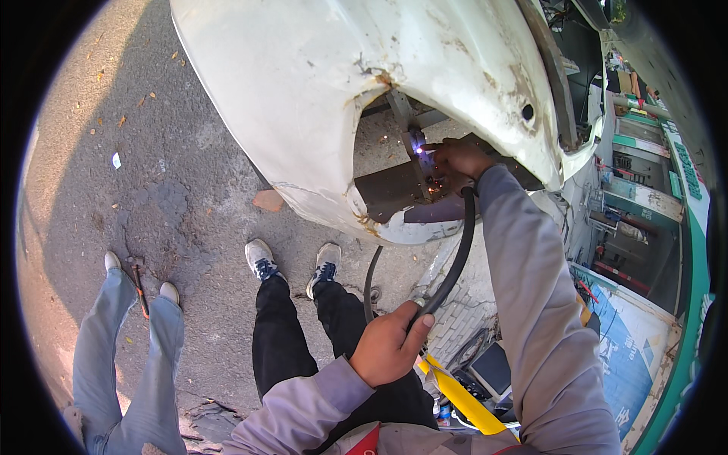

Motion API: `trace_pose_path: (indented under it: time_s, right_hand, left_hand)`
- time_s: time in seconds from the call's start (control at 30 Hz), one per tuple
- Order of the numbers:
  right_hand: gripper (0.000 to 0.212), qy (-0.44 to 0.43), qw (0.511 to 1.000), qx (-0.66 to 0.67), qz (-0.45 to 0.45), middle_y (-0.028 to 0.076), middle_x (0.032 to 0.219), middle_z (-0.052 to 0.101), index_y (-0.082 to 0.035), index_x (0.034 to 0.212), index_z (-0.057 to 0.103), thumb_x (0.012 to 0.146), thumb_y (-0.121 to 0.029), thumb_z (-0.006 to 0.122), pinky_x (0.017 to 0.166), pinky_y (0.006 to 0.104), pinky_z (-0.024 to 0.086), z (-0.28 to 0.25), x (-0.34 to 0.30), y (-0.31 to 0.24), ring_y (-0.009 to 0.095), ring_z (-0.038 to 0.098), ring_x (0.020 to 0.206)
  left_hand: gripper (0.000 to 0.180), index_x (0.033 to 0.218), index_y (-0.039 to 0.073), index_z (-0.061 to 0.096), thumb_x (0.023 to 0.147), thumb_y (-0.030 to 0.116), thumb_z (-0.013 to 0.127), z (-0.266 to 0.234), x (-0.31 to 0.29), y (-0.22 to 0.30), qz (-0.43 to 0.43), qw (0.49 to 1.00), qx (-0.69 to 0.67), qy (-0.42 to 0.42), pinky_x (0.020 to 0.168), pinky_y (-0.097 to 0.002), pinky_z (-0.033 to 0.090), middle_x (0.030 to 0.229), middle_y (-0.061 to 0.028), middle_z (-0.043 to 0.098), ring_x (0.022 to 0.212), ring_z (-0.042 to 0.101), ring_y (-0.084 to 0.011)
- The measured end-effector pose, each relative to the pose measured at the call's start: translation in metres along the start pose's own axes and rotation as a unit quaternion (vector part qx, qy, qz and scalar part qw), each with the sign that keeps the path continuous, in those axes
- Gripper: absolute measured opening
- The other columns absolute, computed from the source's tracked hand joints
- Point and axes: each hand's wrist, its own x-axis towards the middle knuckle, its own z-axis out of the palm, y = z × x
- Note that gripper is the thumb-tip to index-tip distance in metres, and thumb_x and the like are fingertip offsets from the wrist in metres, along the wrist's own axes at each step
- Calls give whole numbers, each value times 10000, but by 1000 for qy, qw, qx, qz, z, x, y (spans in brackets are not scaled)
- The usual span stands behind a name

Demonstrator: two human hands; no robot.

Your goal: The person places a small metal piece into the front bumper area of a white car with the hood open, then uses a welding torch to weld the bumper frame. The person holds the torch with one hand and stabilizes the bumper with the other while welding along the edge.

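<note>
My right hand [461, 159] is closed round a welding torch, mostly hidden by the fingers. Its tip meets a metal bar [402, 110] inside a jagged opening in a white car body [265, 83]. A bright violet-white arc glows at that spot, with orange sparks just below. A thick black cable [456, 267] runs from the torch down to my left hand [388, 345], whose fingers wrap round it. Beneath the bar, a dark flat panel [387, 189] shows through the opening.
To the left stands another person in light jeans [155, 356], beside a red-handled tool [139, 292] on the asphalt. A flat brown stone [268, 200] lies near my shoes. At lower right are a yellow strip [464, 398], a dark-screened box [493, 369] and a blue-white board [626, 349].
</note>
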Motion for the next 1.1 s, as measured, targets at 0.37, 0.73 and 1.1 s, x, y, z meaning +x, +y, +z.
trace_pose_path:
  time_s: [0.37,0.73,1.1]
  right_hand:
    - [158,-73,975,151,146,116,906,716,-28,976,687,934,-177,655,704,406,550,-3,-9,-7,236,679,774]
    - [213,-22,995,93,24,82,844,676,2,1076,646,905,-124,641,680,362,532,-4,-14,-19,182,627,736]
    - [163,-94,967,186,143,66,821,675,-41,1009,671,924,-180,675,652,381,535,-3,-1,3,189,635,705]
  left_hand:
    - [362,963,0,575,1090,338,570,0,1,1,5,1000,1,0,600,-486,473,692,-226,590,662,613,-437]
    - [375,971,1,570,1086,358,566,0,1,2,3,1000,2,-6,612,-514,485,701,-248,605,694,630,-481]
    - [359,973,4,570,1086,345,567,0,2,0,1,1000,6,-2,605,-518,482,685,-241,603,680,632,-474]
